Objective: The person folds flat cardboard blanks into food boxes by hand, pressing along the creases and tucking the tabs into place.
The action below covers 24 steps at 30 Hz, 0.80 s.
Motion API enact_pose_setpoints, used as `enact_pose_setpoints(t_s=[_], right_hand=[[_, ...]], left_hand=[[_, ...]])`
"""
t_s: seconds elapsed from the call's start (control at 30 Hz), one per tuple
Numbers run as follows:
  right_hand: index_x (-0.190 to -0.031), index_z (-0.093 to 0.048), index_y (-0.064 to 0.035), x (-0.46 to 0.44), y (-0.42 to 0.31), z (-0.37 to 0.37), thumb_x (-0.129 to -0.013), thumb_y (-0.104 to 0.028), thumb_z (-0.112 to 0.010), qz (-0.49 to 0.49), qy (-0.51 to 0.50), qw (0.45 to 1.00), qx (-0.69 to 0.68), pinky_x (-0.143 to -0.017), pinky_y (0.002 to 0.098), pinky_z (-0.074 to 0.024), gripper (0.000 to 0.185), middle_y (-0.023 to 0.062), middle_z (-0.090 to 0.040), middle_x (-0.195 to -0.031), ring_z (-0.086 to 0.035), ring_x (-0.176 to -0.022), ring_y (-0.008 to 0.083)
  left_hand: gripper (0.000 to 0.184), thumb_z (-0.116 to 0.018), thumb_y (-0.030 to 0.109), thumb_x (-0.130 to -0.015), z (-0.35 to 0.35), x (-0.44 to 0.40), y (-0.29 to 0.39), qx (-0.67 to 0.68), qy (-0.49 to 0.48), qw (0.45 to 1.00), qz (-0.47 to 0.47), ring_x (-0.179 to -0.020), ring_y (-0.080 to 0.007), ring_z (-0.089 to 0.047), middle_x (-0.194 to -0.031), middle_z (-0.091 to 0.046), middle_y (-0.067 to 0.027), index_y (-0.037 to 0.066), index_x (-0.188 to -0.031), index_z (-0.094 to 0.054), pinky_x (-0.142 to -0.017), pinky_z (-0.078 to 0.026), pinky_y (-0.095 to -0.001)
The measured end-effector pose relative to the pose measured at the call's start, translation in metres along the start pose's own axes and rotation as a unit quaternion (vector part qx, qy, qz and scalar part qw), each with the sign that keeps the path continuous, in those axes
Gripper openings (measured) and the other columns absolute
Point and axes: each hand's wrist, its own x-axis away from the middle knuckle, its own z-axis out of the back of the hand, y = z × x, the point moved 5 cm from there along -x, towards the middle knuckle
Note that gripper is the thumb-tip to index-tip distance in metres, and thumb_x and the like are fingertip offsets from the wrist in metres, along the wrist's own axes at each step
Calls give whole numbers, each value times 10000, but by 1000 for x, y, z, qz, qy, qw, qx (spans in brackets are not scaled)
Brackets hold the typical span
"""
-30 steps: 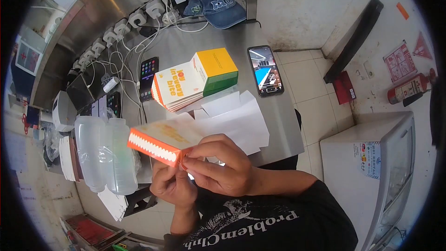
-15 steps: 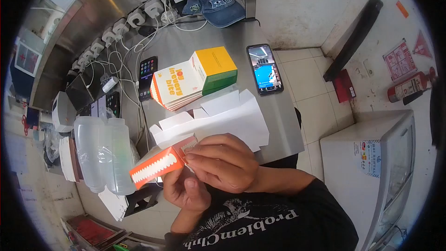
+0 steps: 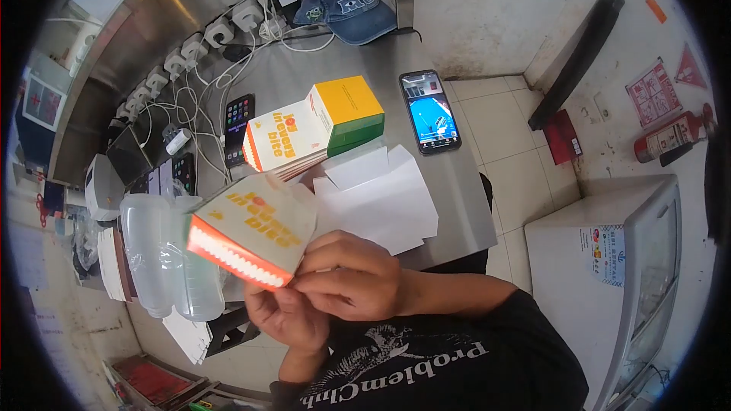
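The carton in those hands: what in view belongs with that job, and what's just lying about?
Probably the job:
- carton, in left hand and right hand
- printed carton stack
- white card

Apparently lying about:
- blue cap
- phone right of the stack
- translucent containers

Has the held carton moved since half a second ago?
Yes: the held carton has shifted up the picture, closer to the carton stack, its lettered face turned into view.

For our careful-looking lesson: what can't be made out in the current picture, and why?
Head view: underside of the held carton, hidden by its printed face.
Head view: part of the left hand, covered by the held carton.
Head view: fine print on the yellow carton panel, too small.
Head view: base of the white cabinet, cut by the bottom edge.
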Motion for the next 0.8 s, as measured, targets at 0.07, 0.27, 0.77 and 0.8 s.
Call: enact_pose_setpoints(t_s=[0.07, 0.27, 0.77, 0.8], right_hand=[[-1103, -756, 9, -1, 3, 6, -816, 89, -832, -6, -11, 1000, -4, -870, 398, -619, 308, 150, -730, -1163, -741, -1034, 318], [-1431, -593, 11, -17, 13, 20, -923, -52, -816, -62, 15, 997, 43, -970, 397, -631, 559, 270, -668, -1405, -739, -1190, 357], [-1028, -836, -68, 10, 1, -1, -822, -85, -881, 88, -19, 984, 153, -923, 428, -688, 211, 116, -719, -1172, -740, -1076, 325], [-1028, -836, -68, 9, 1, 1, -822, -85, -881, 88, -20, 984, 153, -923, 428, -688, 211, 116, -719, -1172, -740, -1076, 325]], left_hand=[[443, -702, 413, -1118, 6, -9, 10, -74, 30, 993, -88, -1147, -223, -680, -1312, -693, -134, 5, -1254, -598, -1036, -542, -433], [233, -874, 135, -882, -7, -7, 11, -420, -206, 848, -248, -1145, -372, -692, -1219, -723, -154, 37, -1028, -721, -983, -540, -482], [469, -436, 259, -1193, 17, -22, -2, 60, 3, 989, 132, -1225, -255, -698, -1378, -660, -179, -88, -1492, -536, -1035, -579, -410], [469, -436, 259, -1193, 11, -21, -1, 60, 4, 989, 132, -1225, -255, -698, -1378, -660, -179, -88, -1492, -536, -1035, -579, -410]])
